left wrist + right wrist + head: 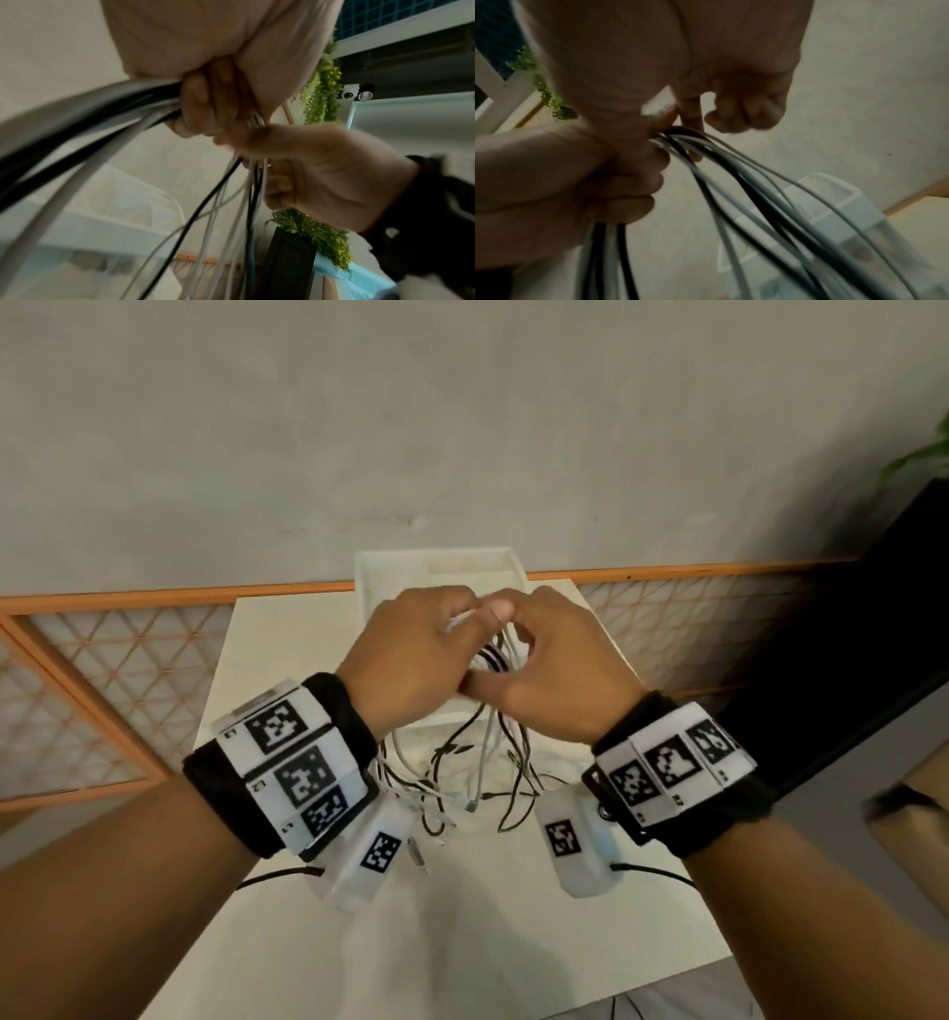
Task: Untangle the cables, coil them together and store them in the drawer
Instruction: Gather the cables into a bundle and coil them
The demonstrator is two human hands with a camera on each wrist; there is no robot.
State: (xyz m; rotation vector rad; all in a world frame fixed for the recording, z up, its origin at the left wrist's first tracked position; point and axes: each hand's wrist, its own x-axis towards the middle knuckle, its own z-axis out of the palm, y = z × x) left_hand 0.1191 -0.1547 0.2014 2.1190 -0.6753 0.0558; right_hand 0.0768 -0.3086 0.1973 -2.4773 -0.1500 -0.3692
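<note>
Mid-coil — cables gathered, not yet stowed

Left hand (411, 654) fist-gripped round the black and white cables (490, 654); right hand (557, 670) pinching strands beside it, both raised over the white drawer (380, 577) on the desk (462, 942). Loose ends (462, 783) trail tangled onto the desk — judged: untangling partly done, coiling begun, storing all left

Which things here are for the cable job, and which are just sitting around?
For the job:
- cables, black and white, held up in a bunch, ends trailing on the table
- left hand and right hand, both gripping the bunch
- drawer, white, behind the hands

Just around:
- plant
- orange lattice rail
- wall
</note>
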